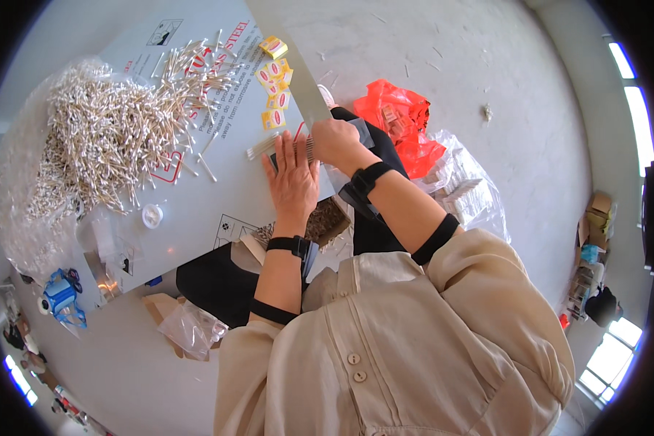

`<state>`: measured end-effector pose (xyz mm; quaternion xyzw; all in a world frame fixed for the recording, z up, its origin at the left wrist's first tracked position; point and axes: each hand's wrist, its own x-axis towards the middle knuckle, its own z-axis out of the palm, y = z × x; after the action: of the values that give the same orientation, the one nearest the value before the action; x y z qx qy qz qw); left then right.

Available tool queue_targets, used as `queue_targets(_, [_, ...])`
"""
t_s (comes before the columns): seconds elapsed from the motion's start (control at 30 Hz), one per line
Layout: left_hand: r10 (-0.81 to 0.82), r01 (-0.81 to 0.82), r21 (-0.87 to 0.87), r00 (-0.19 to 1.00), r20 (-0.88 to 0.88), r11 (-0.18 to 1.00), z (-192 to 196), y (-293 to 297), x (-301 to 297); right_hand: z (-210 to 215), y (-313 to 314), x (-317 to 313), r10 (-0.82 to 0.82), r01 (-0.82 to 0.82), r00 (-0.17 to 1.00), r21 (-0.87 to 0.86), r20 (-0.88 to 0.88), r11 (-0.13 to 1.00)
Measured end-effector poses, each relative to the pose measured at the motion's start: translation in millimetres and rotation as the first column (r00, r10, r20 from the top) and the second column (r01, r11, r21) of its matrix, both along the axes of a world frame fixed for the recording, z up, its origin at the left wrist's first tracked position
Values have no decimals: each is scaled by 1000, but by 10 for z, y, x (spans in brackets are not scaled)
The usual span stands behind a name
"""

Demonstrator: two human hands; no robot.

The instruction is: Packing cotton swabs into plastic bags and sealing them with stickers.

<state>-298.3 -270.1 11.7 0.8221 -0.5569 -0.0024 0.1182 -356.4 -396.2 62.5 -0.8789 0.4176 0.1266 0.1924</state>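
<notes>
My left hand [294, 178] lies with its fingers stretched out over a small row of cotton swabs [257, 150] at the table's right edge. Swab ends stick out to the left of the fingers. Beside it, my right hand [336, 142] is closed, its fingers curled down; what they grip is hidden. A greyish flat piece [363, 132] shows just behind the right hand, its kind unclear. Further left spreads a large heap of loose cotton swabs [98, 138], partly in a clear plastic bag [18, 182]. Several yellow-and-white packets [274, 118] lie beyond my left hand.
A small white round container [152, 216] stands on the steel-grey table [196, 207]. Below the table edge is a cardboard box [336, 231] of swabs. To the right sit a red plastic bag [385, 98] and a clear bag of white packs [469, 192]. Scattered swabs lie on the floor.
</notes>
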Motion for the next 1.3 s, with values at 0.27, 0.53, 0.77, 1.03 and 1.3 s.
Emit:
queue_targets(0.27, [32, -33, -26, 999, -31, 999, -62, 7, 9, 20, -22, -40, -167, 167, 986, 67, -2, 984])
queue_targets(0.53, [71, -71, 0, 997, -37, 997, -85, -40, -56, -12, -61, -102, -316, 313, 949, 117, 12, 943])
queue_targets(0.77, [96, -97, -22, 994, -50, 995, -76, -70, -102, -161, -101, -148, -364, 355, 929, 122, 68, 927])
queue_targets(1.03, [100, -99, 27, 993, -60, 995, -68, -57, -163, -127, -76, -143, -352, 343, 930, 89, 107, 935])
queue_targets(1.3, [57, -60, -27, 993, -101, 998, -102, -121, -197, 22, -48, -112, -316, 308, 948, 140, 38, 941])
